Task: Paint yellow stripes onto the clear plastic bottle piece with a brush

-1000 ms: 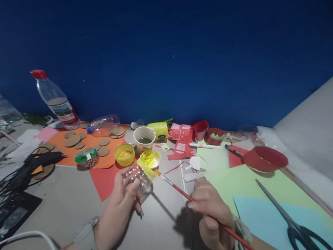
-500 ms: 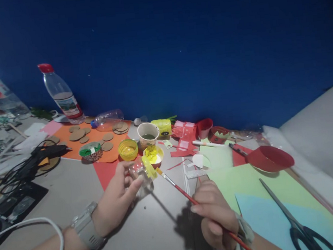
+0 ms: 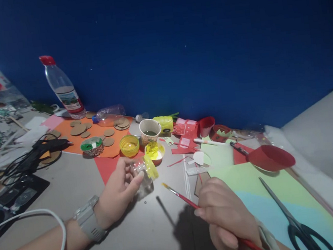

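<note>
My left hand (image 3: pixel 122 188) is closed around a small clear plastic jar (image 3: pixel 138 169), tilted so its yellow-painted rim (image 3: pixel 151 167) faces right. In my right hand (image 3: pixel 225 214) is a red-handled paintbrush (image 3: pixel 183 198), its yellow-tipped bristles pointing up and left, a little apart from the jar. Just behind the jar sit a small dish of yellow paint (image 3: pixel 157 155) and a yellow tub (image 3: pixel 129 146). A paper cup of dark liquid (image 3: pixel 150 131) stands behind these.
Scissors (image 3: pixel 294 218) lie on green and blue paper at right, near a red paper cone (image 3: pixel 271 158). Cardboard discs (image 3: pixel 78 130) rest on orange paper (image 3: pixel 64 128). A red-capped bottle (image 3: pixel 65 92) leans by the blue wall. A white cable (image 3: pixel 63 233) crosses my left forearm.
The paintbrush has drawn back from the jar's yellow rim, with my right hand moving down and to the right. My left hand keeps hold of the jar.
</note>
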`<state>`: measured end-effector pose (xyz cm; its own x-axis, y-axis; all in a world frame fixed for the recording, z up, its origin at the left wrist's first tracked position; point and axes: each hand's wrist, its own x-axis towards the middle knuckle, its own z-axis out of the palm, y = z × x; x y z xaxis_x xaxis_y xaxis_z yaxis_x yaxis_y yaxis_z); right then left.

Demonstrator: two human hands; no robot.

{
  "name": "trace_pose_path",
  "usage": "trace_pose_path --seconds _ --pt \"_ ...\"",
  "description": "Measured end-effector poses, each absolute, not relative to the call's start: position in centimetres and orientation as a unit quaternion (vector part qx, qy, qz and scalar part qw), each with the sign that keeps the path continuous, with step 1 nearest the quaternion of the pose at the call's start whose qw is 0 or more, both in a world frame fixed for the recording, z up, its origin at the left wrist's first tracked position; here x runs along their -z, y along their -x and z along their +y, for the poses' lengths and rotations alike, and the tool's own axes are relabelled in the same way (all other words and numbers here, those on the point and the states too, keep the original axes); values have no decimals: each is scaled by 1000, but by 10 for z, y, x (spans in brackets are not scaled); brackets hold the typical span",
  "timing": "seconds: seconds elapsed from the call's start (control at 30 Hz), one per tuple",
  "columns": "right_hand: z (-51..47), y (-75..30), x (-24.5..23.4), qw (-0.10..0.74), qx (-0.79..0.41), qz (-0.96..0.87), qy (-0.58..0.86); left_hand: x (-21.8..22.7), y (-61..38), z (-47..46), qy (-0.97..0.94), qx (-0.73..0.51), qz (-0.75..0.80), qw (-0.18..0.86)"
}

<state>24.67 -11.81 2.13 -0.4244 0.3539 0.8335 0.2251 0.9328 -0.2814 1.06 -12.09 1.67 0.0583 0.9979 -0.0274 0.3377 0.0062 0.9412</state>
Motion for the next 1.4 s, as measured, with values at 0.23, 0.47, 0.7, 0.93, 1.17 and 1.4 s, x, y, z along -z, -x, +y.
trace_pose_path --seconds 0.23,0.47,0.7,0.93,1.17,1.4 --pt "-124 -236 -63 455 -16 -880 136 -18 -13 -122 -614 -378 554 415" --pt "-129 -234 -68 448 -12 -883 142 -22 -13 -126 -630 -374 545 407" --pt "-133 -234 -78 421 -6 -892 163 -20 -12 -125 -647 -363 543 393" --pt "-132 -238 -75 432 -22 -888 157 -22 -13 -126 -672 -346 548 359" --pt "-140 -235 -78 468 -76 -855 210 -22 -12 -126 -677 -332 549 360" --pt "-137 -232 -78 476 -38 -850 221 -20 -12 -129 -681 -324 541 373"
